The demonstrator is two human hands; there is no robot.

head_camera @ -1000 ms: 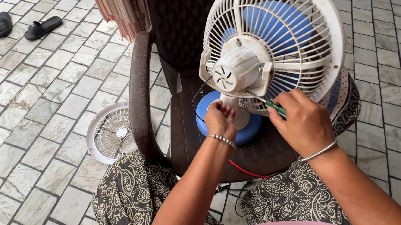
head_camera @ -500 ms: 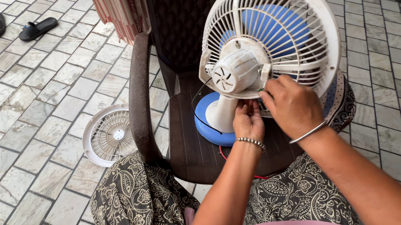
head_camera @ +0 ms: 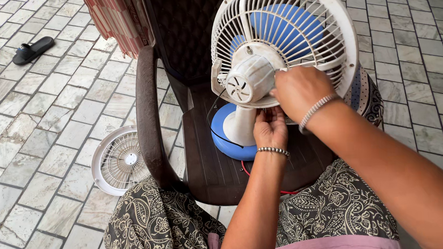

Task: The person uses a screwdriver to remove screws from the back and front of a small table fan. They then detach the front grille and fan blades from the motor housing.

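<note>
A white table fan [head_camera: 297, 27] with blue blades stands on its blue base [head_camera: 223, 135] on a dark brown plastic chair [head_camera: 146, 108], with its back toward me. My left hand [head_camera: 270, 129] reaches up under the white motor housing [head_camera: 247, 82], fingertips pinched on the fan's bracket. My right hand [head_camera: 299, 91] is curled against the right side of the motor, pressed to the rear grille. The green-handled screwdriver it held a second ago is hidden inside the fist. Both wrists wear metal bracelets.
A loose white fan grille [head_camera: 118, 161] lies on the tiled floor left of the chair. A red wire [head_camera: 247, 170] runs over the seat's front. Two dark sandals [head_camera: 32, 49] lie far left. A striped cloth [head_camera: 117, 18] hangs on the chair back.
My right hand rose from below the grille to the motor's right side, and the screwdriver went out of sight. My left hand shifted right, under the motor.
</note>
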